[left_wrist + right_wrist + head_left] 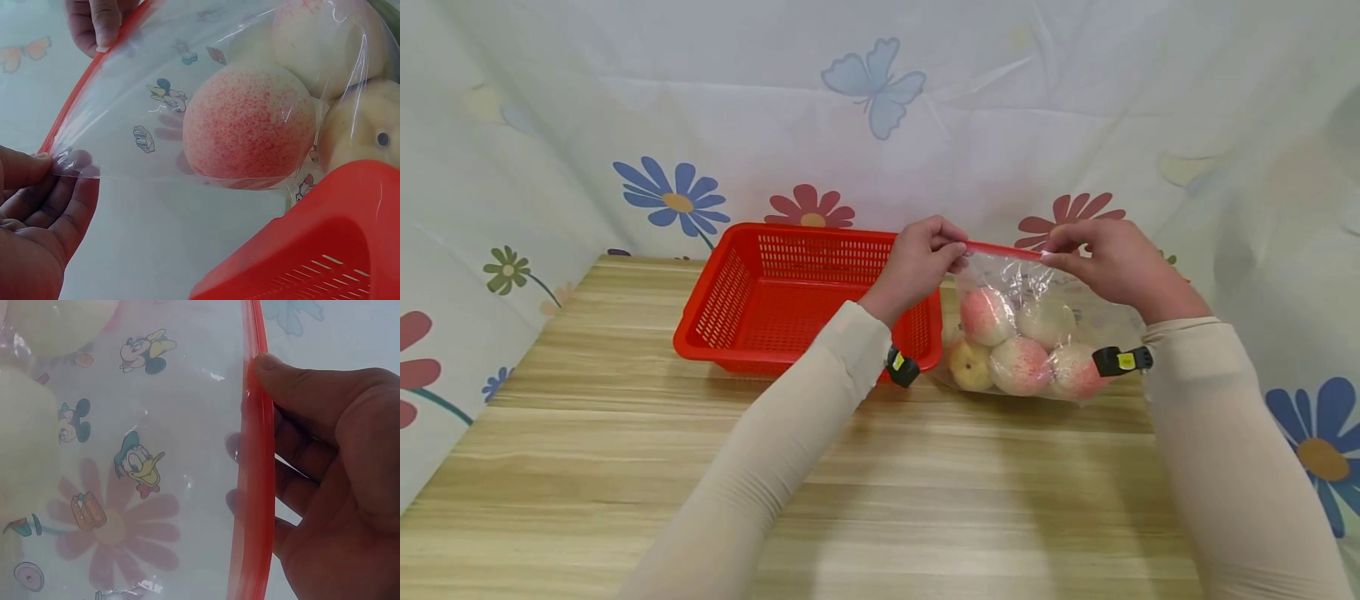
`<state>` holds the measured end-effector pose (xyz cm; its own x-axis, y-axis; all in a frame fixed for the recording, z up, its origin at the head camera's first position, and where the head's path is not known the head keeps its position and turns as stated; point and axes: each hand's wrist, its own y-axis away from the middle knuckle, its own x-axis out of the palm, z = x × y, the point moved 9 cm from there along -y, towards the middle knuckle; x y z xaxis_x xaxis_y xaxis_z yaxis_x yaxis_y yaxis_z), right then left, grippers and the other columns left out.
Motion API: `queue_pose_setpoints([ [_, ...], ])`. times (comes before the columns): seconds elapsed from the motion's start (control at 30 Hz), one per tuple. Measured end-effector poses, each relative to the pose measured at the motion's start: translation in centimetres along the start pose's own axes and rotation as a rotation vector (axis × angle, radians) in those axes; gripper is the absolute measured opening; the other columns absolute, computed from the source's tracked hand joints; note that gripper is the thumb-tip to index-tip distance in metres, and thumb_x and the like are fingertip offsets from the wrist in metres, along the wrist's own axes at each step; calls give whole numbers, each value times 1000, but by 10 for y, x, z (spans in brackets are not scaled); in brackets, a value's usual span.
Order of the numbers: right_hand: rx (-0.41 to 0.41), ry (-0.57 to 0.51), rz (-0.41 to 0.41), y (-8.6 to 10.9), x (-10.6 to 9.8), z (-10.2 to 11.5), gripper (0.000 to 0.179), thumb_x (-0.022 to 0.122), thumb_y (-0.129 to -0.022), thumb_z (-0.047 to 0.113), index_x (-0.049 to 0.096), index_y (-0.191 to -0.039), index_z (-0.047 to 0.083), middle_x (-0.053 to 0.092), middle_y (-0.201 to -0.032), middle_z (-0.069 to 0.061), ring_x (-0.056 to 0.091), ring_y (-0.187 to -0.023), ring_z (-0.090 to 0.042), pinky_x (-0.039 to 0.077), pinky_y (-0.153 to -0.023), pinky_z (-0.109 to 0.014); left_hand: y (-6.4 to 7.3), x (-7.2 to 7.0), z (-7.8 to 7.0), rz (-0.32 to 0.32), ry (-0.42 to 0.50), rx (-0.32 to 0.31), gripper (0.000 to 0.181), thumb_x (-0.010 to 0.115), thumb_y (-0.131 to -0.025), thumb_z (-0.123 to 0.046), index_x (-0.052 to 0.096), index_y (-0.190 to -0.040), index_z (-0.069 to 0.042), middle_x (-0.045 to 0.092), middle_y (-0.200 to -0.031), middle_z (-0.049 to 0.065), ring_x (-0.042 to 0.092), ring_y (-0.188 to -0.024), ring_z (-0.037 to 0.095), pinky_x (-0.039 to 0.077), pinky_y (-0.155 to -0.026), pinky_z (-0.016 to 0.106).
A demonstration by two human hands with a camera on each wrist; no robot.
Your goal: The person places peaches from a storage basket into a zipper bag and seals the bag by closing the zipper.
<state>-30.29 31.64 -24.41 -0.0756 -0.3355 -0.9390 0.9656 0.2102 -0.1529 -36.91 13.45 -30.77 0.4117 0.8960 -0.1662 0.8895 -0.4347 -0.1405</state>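
Observation:
A clear zip bag (pixel 1105 321) with a red zip strip and small cartoon prints stands on the wooden table, several peaches (pixel 1021 367) inside it. My left hand (pixel 922 265) pinches the bag's top left corner at the end of the red strip (pixel 70 107). Farther right along that strip, my right hand (pixel 1101 260) pinches it between thumb and fingers, some fingers showing through the plastic in the right wrist view. One pink-speckled peach (pixel 250 128) leans near the bag's left side in the left wrist view.
A red plastic basket (pixel 808 357) with slotted walls stands left of the bag, its right rim close to it and under my left forearm. Behind the wooden table (pixel 625 467) hangs a white cloth (pixel 760 108) printed with flowers and a butterfly.

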Motion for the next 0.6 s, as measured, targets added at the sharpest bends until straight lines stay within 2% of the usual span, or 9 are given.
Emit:
queue_pose_setpoints([
  [0.13,-16,7,-4,1,-2,-1,10,68,-91,22,69,-96,13,69,-95,-7,57,-87,-23,42,-80,-42,0,0,-1,3,2,6,12,60,-95,-12,61,-106,-6,70,-97,8,67,-88,23,58,-79,25],
  [0.33,38,1,27,2,-4,-10,20,68,-91,28,70,-101,11,70,-102,-12,59,-96,-29,44,-87,-47,0,-2,0,-10,-17,-16,12,60,-95,-13,61,-106,-8,70,-95,6,67,-86,19,58,-80,27],
  [0.6,56,-1,30,2,-6,-17,20,69,-90,26,71,-102,11,71,-102,-12,57,-92,-28,43,-82,-45,-3,-2,1,-9,-2,-24,12,60,-95,-13,61,-106,-8,70,-96,7,67,-85,18,58,-80,27],
])
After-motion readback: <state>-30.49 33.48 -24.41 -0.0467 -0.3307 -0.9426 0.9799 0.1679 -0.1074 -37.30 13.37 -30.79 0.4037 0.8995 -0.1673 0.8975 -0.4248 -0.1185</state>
